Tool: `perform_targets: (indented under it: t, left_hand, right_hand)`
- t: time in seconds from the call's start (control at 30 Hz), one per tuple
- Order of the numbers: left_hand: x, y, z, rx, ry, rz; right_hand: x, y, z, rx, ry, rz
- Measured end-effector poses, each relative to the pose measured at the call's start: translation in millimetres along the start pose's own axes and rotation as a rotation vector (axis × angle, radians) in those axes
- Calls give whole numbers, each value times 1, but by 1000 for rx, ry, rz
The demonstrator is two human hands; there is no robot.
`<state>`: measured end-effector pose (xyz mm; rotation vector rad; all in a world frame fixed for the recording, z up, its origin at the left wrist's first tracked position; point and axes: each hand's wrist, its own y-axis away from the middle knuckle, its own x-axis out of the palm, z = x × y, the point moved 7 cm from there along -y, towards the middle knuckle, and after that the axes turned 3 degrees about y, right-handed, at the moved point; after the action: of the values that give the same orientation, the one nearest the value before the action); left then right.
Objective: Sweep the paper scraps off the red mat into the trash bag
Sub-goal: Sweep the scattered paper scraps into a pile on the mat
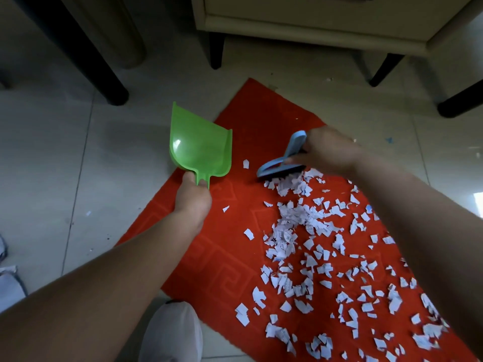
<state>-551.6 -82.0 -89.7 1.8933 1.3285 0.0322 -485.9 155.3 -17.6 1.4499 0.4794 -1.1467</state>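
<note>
Most paper scraps (308, 246) lie spread over the red mat (235, 142), thickest mid to near-right; dustpan looks empty, so barely started. L hand (193, 202) curled round green dustpan (198, 147) handle, pan at mat's left edge. R hand (326, 150) grips blue hand brush (282, 165), bristles touching pile's far end. Trash bag not in view.

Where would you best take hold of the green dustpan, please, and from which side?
By its narrow handle, from the near side, as the left hand does now. The green dustpan opens away from the person, so gripping the handle stub leaves its wide mouth free for scraps.
</note>
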Motion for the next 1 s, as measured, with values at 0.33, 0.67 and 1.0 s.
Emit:
perform_targets:
  t: [0.33,0.67,1.0]
  left_hand:
    - [-11,5,3,12,-5,-12]
    - [-14,5,6,-4,-11,-8]
    - [-10,9,4,0,-6,-1]
  right_hand:
    - [-9,-29,50,-102,-89,-238]
    - [-13,-14,16,-50,-33,-15]
    - [11,-20,53,-143,-19,-63]
